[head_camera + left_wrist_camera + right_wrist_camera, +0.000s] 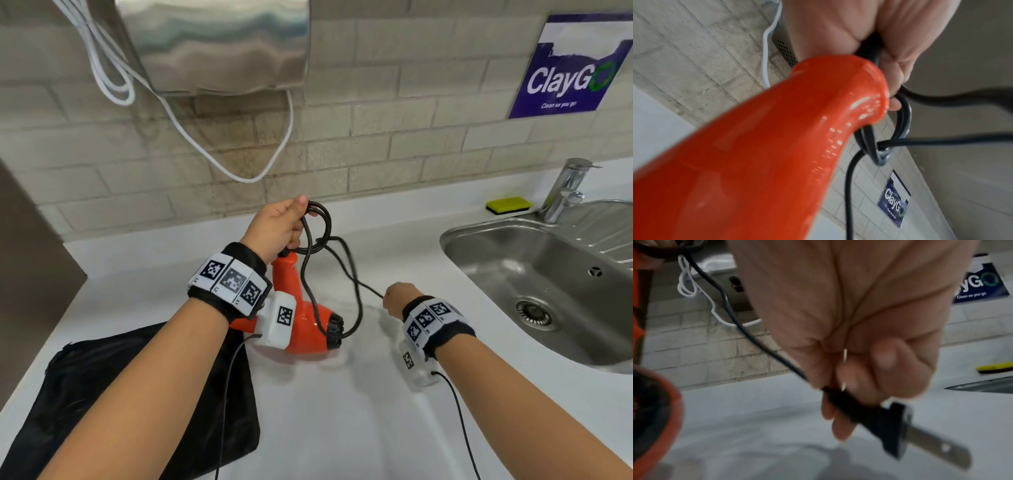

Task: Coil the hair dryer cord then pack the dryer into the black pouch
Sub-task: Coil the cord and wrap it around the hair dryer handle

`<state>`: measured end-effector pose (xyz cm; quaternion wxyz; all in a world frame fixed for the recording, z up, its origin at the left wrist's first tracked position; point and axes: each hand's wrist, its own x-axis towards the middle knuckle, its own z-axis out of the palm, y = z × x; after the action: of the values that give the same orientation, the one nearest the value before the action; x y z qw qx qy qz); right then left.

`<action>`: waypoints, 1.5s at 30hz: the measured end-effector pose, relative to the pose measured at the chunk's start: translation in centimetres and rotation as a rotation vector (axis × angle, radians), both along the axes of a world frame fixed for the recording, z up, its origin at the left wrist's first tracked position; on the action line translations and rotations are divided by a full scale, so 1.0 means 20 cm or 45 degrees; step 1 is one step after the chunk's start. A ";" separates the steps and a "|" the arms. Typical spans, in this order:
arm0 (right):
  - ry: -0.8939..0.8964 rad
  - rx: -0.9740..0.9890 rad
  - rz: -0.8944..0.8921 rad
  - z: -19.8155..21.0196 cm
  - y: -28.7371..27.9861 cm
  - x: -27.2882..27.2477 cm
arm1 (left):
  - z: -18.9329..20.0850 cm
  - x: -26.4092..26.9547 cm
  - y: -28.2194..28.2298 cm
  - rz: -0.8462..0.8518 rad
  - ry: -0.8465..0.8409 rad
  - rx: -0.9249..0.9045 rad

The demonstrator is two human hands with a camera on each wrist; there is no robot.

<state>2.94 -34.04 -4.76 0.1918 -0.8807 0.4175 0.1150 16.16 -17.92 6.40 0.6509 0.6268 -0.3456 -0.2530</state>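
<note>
- Head view: the left hand (pixel 279 224) grips loops of black cord (pixel 317 219) above the orange hair dryer (pixel 301 322) on the white surface (pixel 342 411); the right hand (pixel 397 298) pinches the cord's end. The black pouch (pixel 120 387) lies left; a sign (pixel 568 65) reads "ClayGo".
- Left wrist view: fingers (pixel 894 81) curl round the cord at the dryer's handle.
- Right wrist view: the right hand closes on the plug (pixel 894 430).

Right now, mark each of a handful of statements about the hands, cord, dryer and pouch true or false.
1. The left hand grips loops of the black cord. True.
2. The right hand is empty. False: it pinches the plug.
3. The orange hair dryer is already inside the black pouch. False: it is outside, beside the pouch.
4. The pouch lies on the white counter. True.
5. The yellow sponge sits in the sink. False: it sits on the counter behind it.
</note>
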 end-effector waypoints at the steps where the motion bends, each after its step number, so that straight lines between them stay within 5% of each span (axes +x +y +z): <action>1: 0.025 0.014 0.077 0.00 0.02 0.02 | 0.00 0.00 0.00 -0.001 0.008 -0.002; 3: -0.147 0.058 0.150 0.02 0.04 0.05 | 0.00 0.00 0.00 -0.009 -0.001 -0.001; 6: -0.906 0.197 0.254 0.10 0.11 0.11 | 0.00 0.00 0.00 -0.027 -0.015 0.007; 8: -1.137 0.438 0.407 0.20 0.17 0.16 | 0.01 0.00 0.00 -0.030 -0.008 0.010; 15: -1.182 0.854 0.514 0.32 0.27 0.21 | 0.01 -0.01 0.01 -0.056 0.024 -0.009; 20: -1.190 0.621 0.289 0.28 0.19 0.21 | 0.01 -0.02 0.01 -0.095 0.001 0.035; 26: -0.728 0.198 -0.183 0.05 -0.09 0.10 | 0.01 0.00 0.04 -0.021 -0.008 0.036; 31: 0.078 -0.113 -0.023 -0.05 -0.13 -0.01 | 0.00 0.02 0.04 -0.002 0.073 0.005; 34: 0.229 -0.182 0.102 -0.04 -0.10 -0.04 | -0.01 0.03 0.03 -0.014 0.079 -0.011; 37: -0.264 -0.136 0.070 0.02 -0.05 -0.01 | -0.01 0.03 0.01 -0.019 0.079 -0.010; 42: -1.015 0.005 0.584 0.25 0.17 0.14 | 0.00 0.00 -0.01 -0.095 0.045 0.011; 45: -1.257 0.213 0.480 0.31 0.23 0.17 | 0.00 -0.01 -0.02 -0.107 0.042 0.012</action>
<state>6.43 -29.43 1.43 0.4109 -0.8715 0.1015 -0.2476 15.98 -18.23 6.40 0.6423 0.6106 -0.3597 -0.2920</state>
